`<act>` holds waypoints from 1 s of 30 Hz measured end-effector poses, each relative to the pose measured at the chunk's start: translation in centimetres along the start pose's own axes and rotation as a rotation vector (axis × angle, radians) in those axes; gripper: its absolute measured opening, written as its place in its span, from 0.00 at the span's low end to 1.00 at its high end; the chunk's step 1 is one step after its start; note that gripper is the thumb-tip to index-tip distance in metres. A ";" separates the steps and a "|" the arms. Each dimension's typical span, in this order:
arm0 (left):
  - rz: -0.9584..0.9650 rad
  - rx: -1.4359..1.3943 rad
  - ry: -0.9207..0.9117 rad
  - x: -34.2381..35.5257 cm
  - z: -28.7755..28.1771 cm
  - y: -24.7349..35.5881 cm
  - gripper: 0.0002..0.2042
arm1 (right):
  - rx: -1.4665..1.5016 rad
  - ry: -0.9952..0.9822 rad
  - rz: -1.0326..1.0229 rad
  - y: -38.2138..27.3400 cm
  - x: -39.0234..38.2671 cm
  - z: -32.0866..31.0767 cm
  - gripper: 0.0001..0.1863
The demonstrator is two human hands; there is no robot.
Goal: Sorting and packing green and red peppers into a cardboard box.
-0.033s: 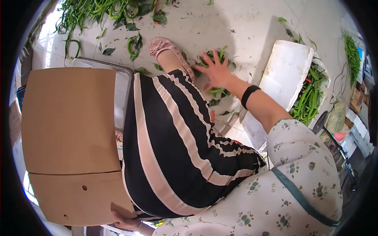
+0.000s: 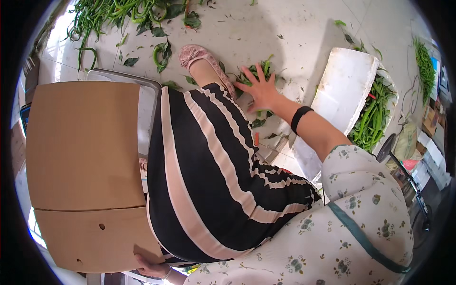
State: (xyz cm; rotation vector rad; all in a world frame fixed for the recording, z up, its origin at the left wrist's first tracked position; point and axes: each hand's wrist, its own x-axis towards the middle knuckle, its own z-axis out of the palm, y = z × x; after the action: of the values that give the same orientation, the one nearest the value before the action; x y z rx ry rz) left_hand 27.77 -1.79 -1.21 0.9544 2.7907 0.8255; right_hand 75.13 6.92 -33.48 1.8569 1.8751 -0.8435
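Observation:
My right hand (image 2: 263, 91), with a black band (image 2: 301, 118) at the wrist, is spread over a small pile of green chili peppers and leaves (image 2: 266, 69) on the floor. Its fingers are apart and hold nothing. At the lower left, my left hand (image 2: 151, 268) grips the bottom edge of a large brown cardboard piece (image 2: 88, 147); some of its fingers are hidden. The cardboard has a crease across it and two small holes. Beside the right forearm, a white foam box (image 2: 343, 88) lies tilted, with green chilies (image 2: 373, 121) at its opening.
A big heap of long green chilies (image 2: 128, 12) covers the floor at the far left, with loose leaves (image 2: 162, 56) around. A metal-rimmed tray (image 2: 149, 81) sits partly behind the cardboard. More chilies (image 2: 423, 71) and a black fan-like stand (image 2: 408, 175) are at right.
My right hand has shifted slightly over the chili pile, its fingers still spread. The left hand and the cardboard stay where they were.

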 end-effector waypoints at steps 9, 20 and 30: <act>0.077 0.059 -0.014 0.7 -0.6 -1.6 0.28 | -0.052 0.064 -0.131 1.6 -5.6 6.7 0.33; 0.129 -0.109 -0.070 -1.4 -0.9 0.1 0.20 | 0.539 0.398 0.206 6.3 -5.5 3.4 0.19; 0.383 0.018 -0.135 -0.8 -1.5 -0.2 0.25 | 0.517 0.941 0.335 15.6 -27.3 -11.9 0.17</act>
State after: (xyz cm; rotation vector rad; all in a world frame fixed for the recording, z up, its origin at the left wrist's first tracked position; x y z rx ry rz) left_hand 27.89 -3.11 -0.10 1.5157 2.5415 0.7391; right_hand 94.04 -7.12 -9.45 3.1818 1.7662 -0.3518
